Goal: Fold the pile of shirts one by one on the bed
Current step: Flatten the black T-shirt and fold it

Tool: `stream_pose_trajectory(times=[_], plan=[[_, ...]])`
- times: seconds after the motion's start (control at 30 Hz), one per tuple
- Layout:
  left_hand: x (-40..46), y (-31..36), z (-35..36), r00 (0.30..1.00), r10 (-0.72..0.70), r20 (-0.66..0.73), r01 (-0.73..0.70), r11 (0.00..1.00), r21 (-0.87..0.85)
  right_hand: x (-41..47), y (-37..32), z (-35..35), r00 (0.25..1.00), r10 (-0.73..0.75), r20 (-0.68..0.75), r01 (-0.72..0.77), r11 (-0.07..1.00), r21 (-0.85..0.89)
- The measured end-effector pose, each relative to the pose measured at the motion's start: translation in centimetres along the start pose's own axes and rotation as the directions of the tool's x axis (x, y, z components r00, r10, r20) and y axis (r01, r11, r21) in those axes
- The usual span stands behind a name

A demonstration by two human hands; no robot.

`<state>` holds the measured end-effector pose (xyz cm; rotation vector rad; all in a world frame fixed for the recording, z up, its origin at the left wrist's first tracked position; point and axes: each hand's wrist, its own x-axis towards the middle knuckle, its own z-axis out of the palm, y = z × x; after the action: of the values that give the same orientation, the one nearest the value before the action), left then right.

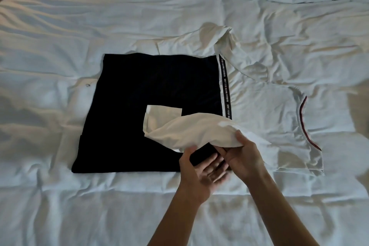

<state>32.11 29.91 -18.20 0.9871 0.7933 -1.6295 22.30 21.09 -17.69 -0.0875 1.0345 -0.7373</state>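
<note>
Sleeve (191, 132) of the black-and-white T-shirt (149, 110) (lying mid-bed (60, 16)) is pinched in the right hand (245, 158); left hand (199, 171) open beneath. Lay it flat inward, edge straight.

A rumpled white bed (99, 16) fills the view; at its centre lies a black-and-white shirt (139, 106), white half and collar out toward three o'clock.
</note>
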Motion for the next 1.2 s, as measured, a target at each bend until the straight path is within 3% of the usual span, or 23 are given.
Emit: stream_pose_trajectory(times=[0.07,0.2,0.4,0.73,0.9,1.13,1.2], plan=[[0.6,0.8,0.7,0.987,0.073,0.145,-0.052,0.989,-0.139,-0.3,-0.2,-0.1,1.000,-0.016,0.011,0.016,1.000,-0.019],[1.6,4.3,1.4,0.905,0.358,0.232,-0.310,0.925,-0.218,-0.7,-0.3,-0.4,0.999,-0.045,0.022,0.045,0.999,-0.015],[0.0,12.1,-0.8,0.810,0.560,0.173,-0.541,0.828,-0.149,-0.8,-0.6,-0.4,0.999,-0.052,0.002,0.052,0.998,0.042],[-2.2,17.9,-5.2,0.707,0.707,0.014,-0.703,0.705,-0.098,-0.6,-0.4,-0.1,0.994,-0.069,0.084,0.062,0.995,0.080],[-1.0,16.2,-10.3,0.751,0.628,-0.206,-0.654,0.751,-0.093,0.1,2.3,-1.9,0.997,0.057,-0.047,-0.056,0.998,0.030],[-2.6,17.2,-11.4,0.670,0.730,-0.134,-0.741,0.670,-0.048,0.2,2.9,-2.6,0.997,0.013,-0.072,-0.009,0.999,0.045],[-2.9,16.9,-11.9,0.673,0.705,-0.224,-0.715,0.698,0.046,-0.5,2.9,-2.8,0.986,0.068,-0.154,-0.084,0.991,-0.100]])
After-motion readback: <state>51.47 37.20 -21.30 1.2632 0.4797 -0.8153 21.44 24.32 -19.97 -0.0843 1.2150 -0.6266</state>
